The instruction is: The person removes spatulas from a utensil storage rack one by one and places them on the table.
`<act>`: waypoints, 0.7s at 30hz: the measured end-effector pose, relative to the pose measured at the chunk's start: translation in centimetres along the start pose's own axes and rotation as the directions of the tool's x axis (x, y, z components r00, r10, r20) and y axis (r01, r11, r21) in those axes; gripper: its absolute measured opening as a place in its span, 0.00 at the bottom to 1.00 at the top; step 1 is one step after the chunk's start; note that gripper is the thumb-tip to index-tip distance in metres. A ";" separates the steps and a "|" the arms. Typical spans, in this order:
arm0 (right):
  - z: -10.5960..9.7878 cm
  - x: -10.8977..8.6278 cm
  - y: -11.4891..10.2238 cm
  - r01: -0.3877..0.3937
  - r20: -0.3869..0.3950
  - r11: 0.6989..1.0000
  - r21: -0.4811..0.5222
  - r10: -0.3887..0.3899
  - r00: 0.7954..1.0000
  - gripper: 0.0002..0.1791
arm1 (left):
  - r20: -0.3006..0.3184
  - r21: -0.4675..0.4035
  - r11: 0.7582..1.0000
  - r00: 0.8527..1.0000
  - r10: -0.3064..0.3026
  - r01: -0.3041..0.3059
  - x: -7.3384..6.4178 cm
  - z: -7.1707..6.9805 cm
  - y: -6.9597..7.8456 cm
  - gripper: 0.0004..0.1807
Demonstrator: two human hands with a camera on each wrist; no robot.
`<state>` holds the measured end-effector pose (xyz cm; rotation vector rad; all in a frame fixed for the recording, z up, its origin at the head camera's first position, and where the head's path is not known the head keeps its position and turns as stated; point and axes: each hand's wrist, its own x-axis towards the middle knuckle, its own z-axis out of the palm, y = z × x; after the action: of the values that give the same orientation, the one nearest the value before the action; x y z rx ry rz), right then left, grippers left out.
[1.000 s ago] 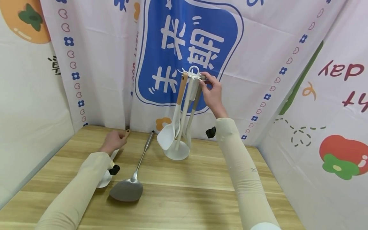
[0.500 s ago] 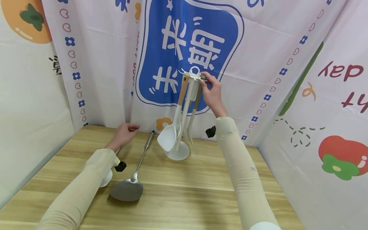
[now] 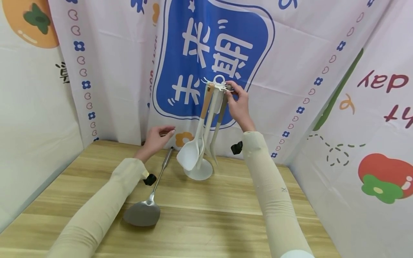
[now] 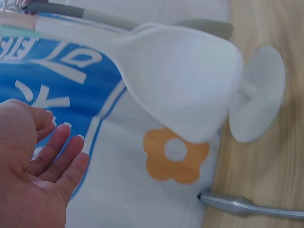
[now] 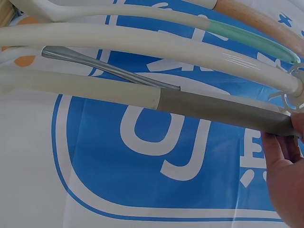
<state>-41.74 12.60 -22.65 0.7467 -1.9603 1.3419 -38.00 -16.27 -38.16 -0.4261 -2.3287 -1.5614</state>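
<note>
My right hand pinches the top of a grey-brown handle at the hooks of a white utensil stand. That handle belongs to a cream-coloured utensil, seen edge-on, whose kind I cannot tell. On the stand's left side hangs a white spatula with a wooden handle. A green handle and a metal one also show in the right wrist view. My left hand, holding nothing, has loosely bent fingers and is left of the white spatula, apart from it.
A steel wok turner lies on the wooden table, its handle pointing to the back edge. A printed curtain hangs right behind the table. My left forearm covers part of the table's left side.
My left hand has let go of a wooden-handled white utensil at the table's left, and moved right and up towards the stand. That utensil is now hidden. My right hand keeps its pinch.
</note>
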 end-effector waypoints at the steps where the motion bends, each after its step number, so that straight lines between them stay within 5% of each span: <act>1: 0.0 0.1 0.5 -0.001 0.000 1.000 -0.003 0.001 1.000 0.16 | 0.002 -0.004 1.000 1.000 0.006 -0.006 0.2 0.2 0.4 0.20; 15: 0.0 0.4 1.7 0.010 0.004 0.999 0.031 -0.010 1.000 0.16 | 0.030 -0.166 0.980 0.992 0.119 -0.112 3.1 3.4 5.5 0.19; 21: -0.1 -0.1 -0.1 0.014 0.012 0.999 0.044 -0.015 1.000 0.16 | 0.016 -0.290 0.953 0.995 0.097 -0.088 4.0 4.8 6.2 0.19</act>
<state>-41.54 12.68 -22.67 0.7905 -1.9373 1.3783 -39.49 -9.27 -33.04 -0.6210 -2.0716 -1.8663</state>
